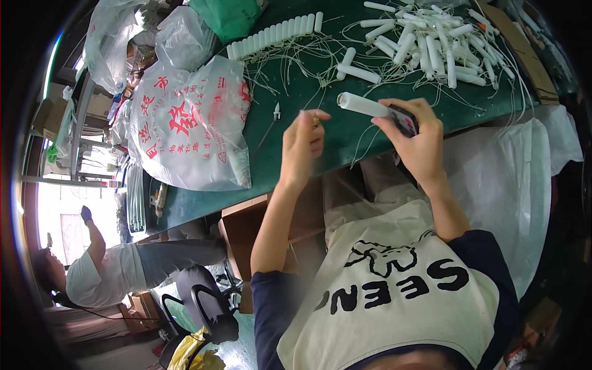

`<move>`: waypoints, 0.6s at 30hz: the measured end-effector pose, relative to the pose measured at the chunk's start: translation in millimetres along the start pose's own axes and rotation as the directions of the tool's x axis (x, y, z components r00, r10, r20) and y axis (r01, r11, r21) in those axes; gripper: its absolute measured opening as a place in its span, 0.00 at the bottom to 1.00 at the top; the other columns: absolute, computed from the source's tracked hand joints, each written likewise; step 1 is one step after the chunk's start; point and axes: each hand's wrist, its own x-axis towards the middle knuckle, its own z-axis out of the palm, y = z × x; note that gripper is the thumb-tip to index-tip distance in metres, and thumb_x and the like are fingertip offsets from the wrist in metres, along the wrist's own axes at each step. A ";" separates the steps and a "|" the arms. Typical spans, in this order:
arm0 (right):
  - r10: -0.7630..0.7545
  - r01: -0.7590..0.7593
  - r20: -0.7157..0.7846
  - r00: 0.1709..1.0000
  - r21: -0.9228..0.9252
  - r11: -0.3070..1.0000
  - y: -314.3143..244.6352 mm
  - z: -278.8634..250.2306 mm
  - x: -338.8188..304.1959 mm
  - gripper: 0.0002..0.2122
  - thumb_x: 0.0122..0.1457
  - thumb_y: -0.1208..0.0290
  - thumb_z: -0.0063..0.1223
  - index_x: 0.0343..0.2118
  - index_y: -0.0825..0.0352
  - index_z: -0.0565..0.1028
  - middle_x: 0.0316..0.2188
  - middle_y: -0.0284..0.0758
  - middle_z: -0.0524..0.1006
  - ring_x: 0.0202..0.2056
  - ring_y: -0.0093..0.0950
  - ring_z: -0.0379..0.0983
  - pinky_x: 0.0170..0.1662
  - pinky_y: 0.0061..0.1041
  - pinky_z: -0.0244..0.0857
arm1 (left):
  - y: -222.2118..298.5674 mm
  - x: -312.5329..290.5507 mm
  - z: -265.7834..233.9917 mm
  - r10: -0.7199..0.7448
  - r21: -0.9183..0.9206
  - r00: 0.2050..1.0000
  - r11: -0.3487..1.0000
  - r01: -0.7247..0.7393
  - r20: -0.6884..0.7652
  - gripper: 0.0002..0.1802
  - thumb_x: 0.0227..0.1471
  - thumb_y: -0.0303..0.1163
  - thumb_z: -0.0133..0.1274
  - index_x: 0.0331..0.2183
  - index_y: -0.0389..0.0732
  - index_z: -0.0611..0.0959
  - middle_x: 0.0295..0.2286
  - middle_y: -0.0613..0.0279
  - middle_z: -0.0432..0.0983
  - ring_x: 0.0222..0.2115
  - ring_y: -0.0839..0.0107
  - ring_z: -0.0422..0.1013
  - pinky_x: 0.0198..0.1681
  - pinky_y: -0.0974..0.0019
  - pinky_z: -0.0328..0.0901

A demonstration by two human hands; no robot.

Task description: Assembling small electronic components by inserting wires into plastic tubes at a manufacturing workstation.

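My right hand [416, 129] is closed around one end of a white tube [364, 105]. A dark, flat block [404, 120] sits in the same grip, against the tube's end. The tube's free end, with a small metallic opening, points left toward my left hand [299, 145]. That hand is closed, its thumb and fingertips pinching a small yellowish piece [316, 121] too small to name. A thin white wire [365, 148] hangs below the tube. Two loose white tubes [359, 73] with wires lie on the green table [296, 139] just beyond my hands.
A heap of wired white tubes [431, 46] covers the far right, beside a cardboard edge [521, 49]. Farther back stands a row of tubes [274, 36]. A white plastic bag [191, 123] fills the left; a thin white-tipped rod [266, 135] lies near it. Another person [108, 274] stands left.
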 end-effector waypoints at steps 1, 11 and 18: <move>0.204 -0.219 0.096 0.974 0.190 0.957 -0.8 5.0 -5.5 0.11 0.43 0.76 0.63 0.32 0.67 0.76 0.25 0.31 0.75 0.25 0.19 0.66 0.23 0.16 0.61 | -0.8 -1.5 4.8 0.024 0.007 0.999 1.000 -0.024 0.048 0.18 0.56 0.42 0.42 0.36 0.36 0.73 0.18 0.77 0.54 0.16 0.88 0.47 0.17 0.81 0.44; 0.197 -0.288 0.254 0.947 0.397 0.872 -0.9 7.8 2.9 0.11 0.48 0.76 0.58 0.36 0.69 0.74 0.31 0.32 0.76 0.28 0.15 0.68 0.31 0.16 0.63 | 27.8 23.4 8.2 0.056 0.203 0.996 0.977 -0.069 0.069 0.10 0.49 0.29 0.53 0.33 0.32 0.77 0.21 0.70 0.69 0.20 0.87 0.61 0.22 0.81 0.55; 0.369 -0.405 0.165 0.914 0.377 0.833 33.6 -12.0 13.3 0.06 0.53 0.78 0.51 0.35 0.70 0.74 0.28 0.32 0.76 0.24 0.13 0.68 0.23 0.12 0.61 | 124.5 138.0 -50.1 0.373 0.716 0.905 0.687 -0.120 -0.206 0.17 0.45 0.40 0.56 0.24 0.32 0.80 0.16 0.75 0.63 0.17 0.87 0.54 0.18 0.76 0.48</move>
